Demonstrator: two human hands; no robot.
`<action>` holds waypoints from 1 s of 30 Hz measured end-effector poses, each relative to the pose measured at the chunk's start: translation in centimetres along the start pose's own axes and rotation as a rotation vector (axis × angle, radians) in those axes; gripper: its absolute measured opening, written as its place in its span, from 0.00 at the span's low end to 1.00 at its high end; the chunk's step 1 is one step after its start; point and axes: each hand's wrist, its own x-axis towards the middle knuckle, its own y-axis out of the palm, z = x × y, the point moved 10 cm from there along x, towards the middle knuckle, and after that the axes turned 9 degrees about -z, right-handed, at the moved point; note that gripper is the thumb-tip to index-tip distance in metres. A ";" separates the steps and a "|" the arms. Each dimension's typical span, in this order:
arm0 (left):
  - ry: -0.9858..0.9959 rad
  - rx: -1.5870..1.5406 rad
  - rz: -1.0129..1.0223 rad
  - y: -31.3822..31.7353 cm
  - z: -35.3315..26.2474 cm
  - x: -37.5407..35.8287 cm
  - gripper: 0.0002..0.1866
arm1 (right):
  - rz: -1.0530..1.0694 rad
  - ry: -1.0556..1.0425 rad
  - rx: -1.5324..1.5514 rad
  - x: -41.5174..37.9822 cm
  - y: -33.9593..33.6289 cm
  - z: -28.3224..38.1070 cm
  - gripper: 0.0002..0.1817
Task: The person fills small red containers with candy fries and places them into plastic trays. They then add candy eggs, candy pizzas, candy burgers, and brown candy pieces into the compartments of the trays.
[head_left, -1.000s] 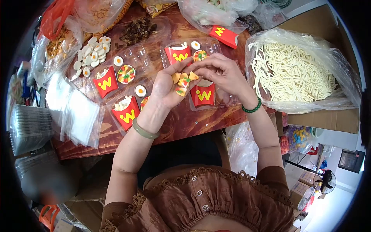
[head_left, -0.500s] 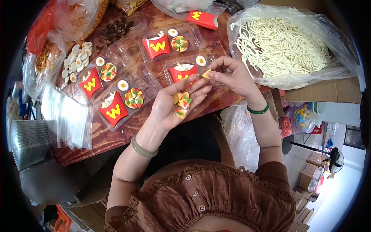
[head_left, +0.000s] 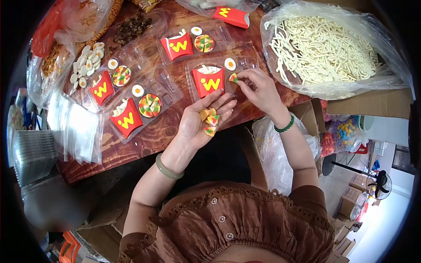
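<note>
My left hand [head_left: 195, 122] is palm up, cupping several miniature pizza slices [head_left: 212, 119] with the fingers loosely stretched. Between the thumb and fingertips of my right hand [head_left: 262, 91] is a single small pizza slice [head_left: 233, 78], its coloured topping showing. That slice is close over a clear plastic tray [head_left: 191, 70], just below a mini fried egg [head_left: 230, 64]. In the same tray lies a red fries box [head_left: 208, 82] with a yellow mark and pale fries in it. My left fingertips overlap the box's lower edge in this view.
Other clear trays hold red fries boxes [head_left: 177, 46], eggs and round pizzas [head_left: 150, 105]. A large bag of pale fries [head_left: 324, 52] stands at the right. Loose egg pieces [head_left: 87, 63], clear plastic sleeves [head_left: 76, 127] and stacked trays [head_left: 33, 149] are at the left.
My right hand has moved away from my left palm toward the tray, and the slice in it is turned from its plain side to its topping side.
</note>
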 end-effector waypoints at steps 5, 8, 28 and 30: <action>0.039 0.046 -0.006 0.4 -0.2 -0.2 0.21 | -0.001 0.119 -0.058 0.0 1.0 -1.0 0.08; 0.032 0.001 0.043 1.0 -0.3 -0.8 0.22 | 0.038 0.240 0.160 0.7 0.3 0.9 0.07; -0.013 0.271 -0.010 0.6 1.0 0.1 0.12 | 0.323 0.602 0.767 -1.6 1.7 2.5 0.07; 0.003 0.279 0.008 0.7 1.0 0.4 0.11 | 0.297 0.534 0.641 -1.5 1.1 1.9 0.09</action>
